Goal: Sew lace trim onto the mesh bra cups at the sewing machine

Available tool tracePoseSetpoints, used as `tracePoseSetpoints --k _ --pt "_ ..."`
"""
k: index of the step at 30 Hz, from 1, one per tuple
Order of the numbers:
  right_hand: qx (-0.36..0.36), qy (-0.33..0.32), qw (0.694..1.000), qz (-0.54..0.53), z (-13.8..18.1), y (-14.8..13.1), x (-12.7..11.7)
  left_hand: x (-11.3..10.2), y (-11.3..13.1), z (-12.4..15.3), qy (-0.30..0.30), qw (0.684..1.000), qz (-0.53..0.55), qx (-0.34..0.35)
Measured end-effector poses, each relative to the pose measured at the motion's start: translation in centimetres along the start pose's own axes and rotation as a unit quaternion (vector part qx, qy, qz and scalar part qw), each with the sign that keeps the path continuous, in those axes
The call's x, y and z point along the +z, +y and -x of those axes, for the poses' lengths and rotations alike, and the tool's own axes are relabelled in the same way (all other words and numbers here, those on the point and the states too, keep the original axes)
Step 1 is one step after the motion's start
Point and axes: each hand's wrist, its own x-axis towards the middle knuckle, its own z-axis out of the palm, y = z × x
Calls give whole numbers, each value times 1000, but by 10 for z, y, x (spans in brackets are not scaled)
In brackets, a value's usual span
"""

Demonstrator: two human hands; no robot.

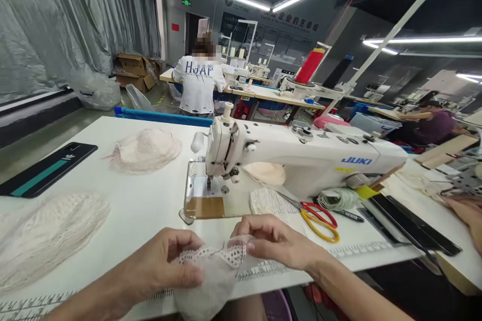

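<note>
Both my hands pinch one piece of white lace-trimmed fabric point(211, 273) at the near edge of the white table point(150, 210). My left hand point(165, 266) grips its left side, thumb on top. My right hand point(273, 243) pinches the lace edge at its right end. Just beyond them stands a white JUKI sewing machine point(301, 155), its needle area point(208, 183) ahead of my hands. Red and yellow scissors point(318, 218) lie to the right of my right hand.
Piles of white lace pieces lie at the left point(45, 233), at the far left of the machine point(145, 149) and under its arm point(269, 200). A dark phone point(45, 168) lies on the table's left edge. A person in a white shirt point(199, 85) sits behind. Another person's hand point(469, 213) shows at right.
</note>
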Motion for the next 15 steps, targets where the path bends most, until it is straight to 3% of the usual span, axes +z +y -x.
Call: tracePoseSetpoints --k 2,4,9,12,15 --pt "24 -31 998 -43 8 8 13 15 0 13 -14 994 105 -30" --pt "52 -46 996 -63 11 18 29 28 -4 26 4 989 140 -38" --pt "120 -58 982 -132 17 41 63 49 -24 50 47 983 145 -105" --pt "120 -85 979 -141 24 51 74 58 -36 56 65 978 162 -117" --pt "95 -75 986 -113 35 59 86 65 -47 62 37 986 124 -105"
